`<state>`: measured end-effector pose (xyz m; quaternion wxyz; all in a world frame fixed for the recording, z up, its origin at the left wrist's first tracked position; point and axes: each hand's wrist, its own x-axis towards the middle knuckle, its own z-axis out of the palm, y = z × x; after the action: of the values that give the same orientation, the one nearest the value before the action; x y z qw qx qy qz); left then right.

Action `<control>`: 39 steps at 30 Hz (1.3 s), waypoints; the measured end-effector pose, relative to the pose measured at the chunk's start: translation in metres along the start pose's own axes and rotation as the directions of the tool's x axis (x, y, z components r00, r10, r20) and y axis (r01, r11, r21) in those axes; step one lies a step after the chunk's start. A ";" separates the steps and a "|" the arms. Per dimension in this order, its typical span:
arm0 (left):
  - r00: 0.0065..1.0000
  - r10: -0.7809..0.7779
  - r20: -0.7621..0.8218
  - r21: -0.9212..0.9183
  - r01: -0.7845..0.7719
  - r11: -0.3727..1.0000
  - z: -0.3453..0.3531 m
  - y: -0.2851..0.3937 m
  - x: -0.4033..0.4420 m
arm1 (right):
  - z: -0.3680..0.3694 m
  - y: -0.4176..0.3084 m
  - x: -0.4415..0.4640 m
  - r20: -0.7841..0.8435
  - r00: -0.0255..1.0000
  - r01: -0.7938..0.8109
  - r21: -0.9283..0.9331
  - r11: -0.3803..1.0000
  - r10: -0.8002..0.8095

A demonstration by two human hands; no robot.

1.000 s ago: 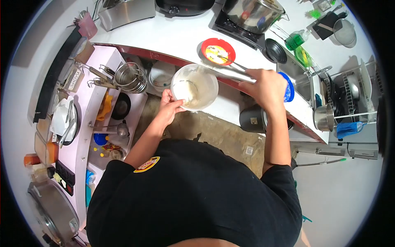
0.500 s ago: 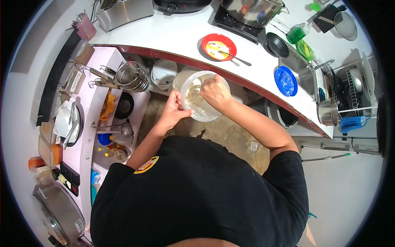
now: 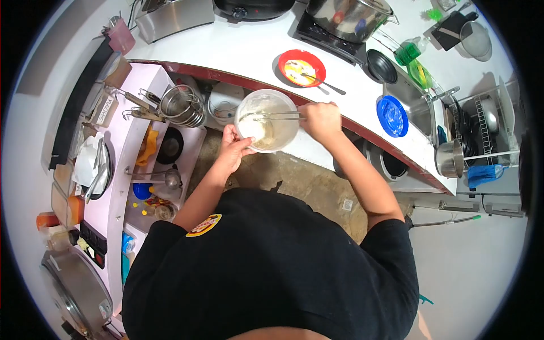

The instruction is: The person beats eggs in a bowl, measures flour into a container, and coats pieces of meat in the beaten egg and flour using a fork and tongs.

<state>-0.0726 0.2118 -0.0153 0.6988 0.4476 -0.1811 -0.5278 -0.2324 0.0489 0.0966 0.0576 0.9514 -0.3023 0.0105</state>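
Note:
A translucent plastic tub [image 3: 288, 131] is tilted towards me over the floor gap by the counter. It contains a pale, powdery or pasty mass [image 3: 262, 134]. My left hand [image 3: 233, 150] grips the tub's lower left side, thumb over the rim. My right hand [image 3: 323, 122] is closed round the end of slim metal tongs [image 3: 280, 115], whose parallel arms reach across into the tub. Their far tips are partly lost in the pale contents. On the counter beyond, a red bowl [image 3: 319, 62] holds a yellow and white mixture and a spoon [image 3: 331, 86].
The white counter [image 3: 243, 54] has a dark red front edge. A large pot [image 3: 345, 20] stands on a stove at the back. A blue plate [image 3: 392, 116] lies beside the sink [image 3: 418, 102]. Strainers [image 3: 181, 106] hang at the left shelf [image 3: 141, 85].
My right hand has pulled back to the right out of the tub, bringing the tongs into view. The tub has shifted slightly left and up and its opening shows more.

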 end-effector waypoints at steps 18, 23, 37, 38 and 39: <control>0.998 -0.050 0.048 0.072 0.047 0.996 0.019 -0.012 0.016 | -0.028 0.020 -0.038 0.041 0.978 -0.207 0.055 0.977 0.205; 0.990 0.004 0.141 0.077 -0.015 0.997 0.021 -0.013 0.002 | -0.017 -0.013 -0.032 -0.036 0.998 0.038 -0.251 0.967 -0.049; 0.975 0.090 0.202 0.107 -0.113 0.988 0.024 -0.007 -0.007 | 0.028 -0.036 -0.007 0.103 0.985 0.146 -0.110 0.983 -0.135; 0.980 0.084 0.181 0.107 -0.105 0.989 0.024 -0.008 -0.005 | 0.025 -0.035 -0.009 0.100 0.985 0.148 -0.110 0.983 -0.137; 0.984 0.079 0.160 0.107 -0.097 0.990 0.023 -0.009 -0.004 | 0.022 -0.034 -0.011 0.109 0.989 0.113 -0.094 0.989 -0.102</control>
<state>-0.0955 0.2049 -0.0094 0.6785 0.4359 -0.2844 -0.5184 -0.2215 0.0803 0.0708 0.0895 0.9615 -0.2533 -0.0574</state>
